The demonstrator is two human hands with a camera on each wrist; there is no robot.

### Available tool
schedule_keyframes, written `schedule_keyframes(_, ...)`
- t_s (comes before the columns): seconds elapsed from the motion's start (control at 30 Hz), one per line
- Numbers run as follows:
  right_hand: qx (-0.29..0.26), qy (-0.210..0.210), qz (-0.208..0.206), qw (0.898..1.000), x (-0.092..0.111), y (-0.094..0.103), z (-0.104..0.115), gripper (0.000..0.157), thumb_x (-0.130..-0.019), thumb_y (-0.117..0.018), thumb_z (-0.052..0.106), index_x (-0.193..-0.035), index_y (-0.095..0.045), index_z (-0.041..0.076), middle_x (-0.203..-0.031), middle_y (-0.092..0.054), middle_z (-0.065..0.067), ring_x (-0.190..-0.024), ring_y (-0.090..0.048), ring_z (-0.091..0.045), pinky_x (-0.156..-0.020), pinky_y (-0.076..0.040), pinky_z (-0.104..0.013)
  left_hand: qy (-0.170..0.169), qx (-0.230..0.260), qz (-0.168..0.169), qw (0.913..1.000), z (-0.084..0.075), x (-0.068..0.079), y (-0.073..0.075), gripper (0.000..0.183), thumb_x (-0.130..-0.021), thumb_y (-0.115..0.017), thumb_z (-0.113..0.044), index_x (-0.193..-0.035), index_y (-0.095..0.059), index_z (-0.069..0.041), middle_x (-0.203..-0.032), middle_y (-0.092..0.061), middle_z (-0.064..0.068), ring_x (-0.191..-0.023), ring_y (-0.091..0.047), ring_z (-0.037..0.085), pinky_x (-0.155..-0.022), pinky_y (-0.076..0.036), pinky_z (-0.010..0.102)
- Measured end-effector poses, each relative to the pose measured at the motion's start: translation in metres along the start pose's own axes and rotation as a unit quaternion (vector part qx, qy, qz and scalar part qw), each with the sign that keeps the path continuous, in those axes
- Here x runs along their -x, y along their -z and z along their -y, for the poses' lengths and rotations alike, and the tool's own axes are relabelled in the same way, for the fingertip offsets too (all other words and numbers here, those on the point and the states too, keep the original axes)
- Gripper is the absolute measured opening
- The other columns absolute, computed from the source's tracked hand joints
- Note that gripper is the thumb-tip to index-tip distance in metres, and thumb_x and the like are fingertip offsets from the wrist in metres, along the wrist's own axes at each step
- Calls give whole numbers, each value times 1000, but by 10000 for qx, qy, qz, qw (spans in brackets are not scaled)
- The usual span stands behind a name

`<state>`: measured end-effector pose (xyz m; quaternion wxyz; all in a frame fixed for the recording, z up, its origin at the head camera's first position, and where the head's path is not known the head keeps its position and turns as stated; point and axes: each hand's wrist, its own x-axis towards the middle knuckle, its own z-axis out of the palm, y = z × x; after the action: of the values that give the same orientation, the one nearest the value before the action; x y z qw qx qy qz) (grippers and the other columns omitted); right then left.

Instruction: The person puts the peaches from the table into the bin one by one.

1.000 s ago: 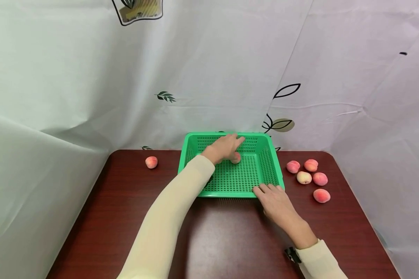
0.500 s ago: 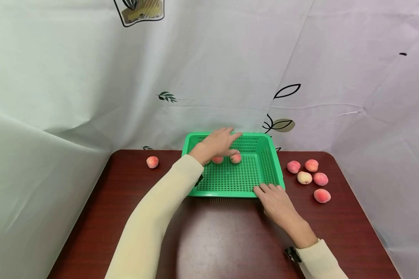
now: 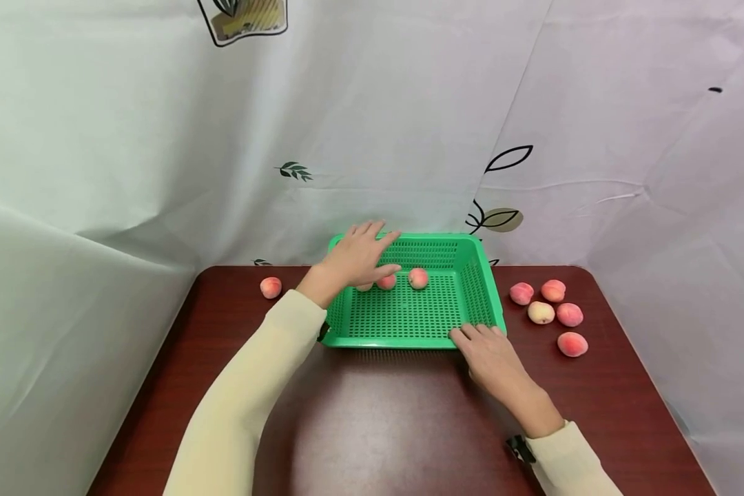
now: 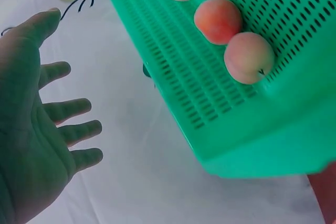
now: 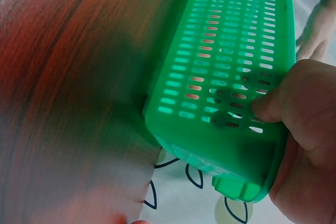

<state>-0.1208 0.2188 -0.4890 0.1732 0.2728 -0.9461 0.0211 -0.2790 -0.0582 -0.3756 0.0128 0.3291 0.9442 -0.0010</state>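
Note:
A green plastic basket (image 3: 409, 342) with slotted walls stands at the back of the table. Three peaches rest in a row inside it; the rightmost peach (image 3: 418, 278) shows whole, while my left hand (image 3: 361, 256) partly covers the others in the head view. That hand is over the basket's back left part with fingers spread and nothing held. In the left wrist view its palm faces the basket, apart from the peaches (image 4: 218, 21). My right hand (image 3: 490, 358) grips the basket's front right rim, thumb pressed on the outer slotted wall (image 5: 226, 93) and fingers over the edge.
One peach (image 3: 271, 287) lies on the table left of the basket. Several more peaches, among them a pale one (image 3: 541, 313), are grouped to the right. A white patterned cloth (image 3: 372, 103) hangs behind and beside the dark red wooden table (image 3: 372, 427).
My left hand has let go of the rightmost peach in the basket and moved left, opening its fingers and uncovering the other peaches. The right hand has stayed on the rim.

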Motion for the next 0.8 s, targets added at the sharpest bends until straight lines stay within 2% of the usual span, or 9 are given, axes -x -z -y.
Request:
schedule_keyframes(0.3,9,-24,57,10000,0,2,0,29,-79,-68,-8,-97,-58,13,-87,-60,-4,-72,-54,-27,-61,-33,-33,646,157,-85,9978,20,37,-9,79,-102,-44,-66,-166,-20,-26,-173,-14,17,-158,-12,47,-124,-15,67)
schedule_keyframes(0.57,-54,-9,90,9999,0,3,-1,27,-81,-65,-8,-97,-58,12,-87,-61,-5,-72,-54,-27,-61,-33,-34,1048,303,-336,9935,41,75,-26,83,-101,-42,-68,-167,-18,-24,-172,-15,19,-157,-11,50,-123,-14,69)
schedule_keyframes(0.8,11,29,-23,10000,0,3,0,30,-79,-67,-9,-96,-57,13,-87,-60,-3,-71,-53,-26,-61,-31,-32,1432,405,-348,9882,61,99,-35,84,-101,-46,-66,-167,-16,-23,-172,-11,22,-157,-6,53,-123,-12,70)
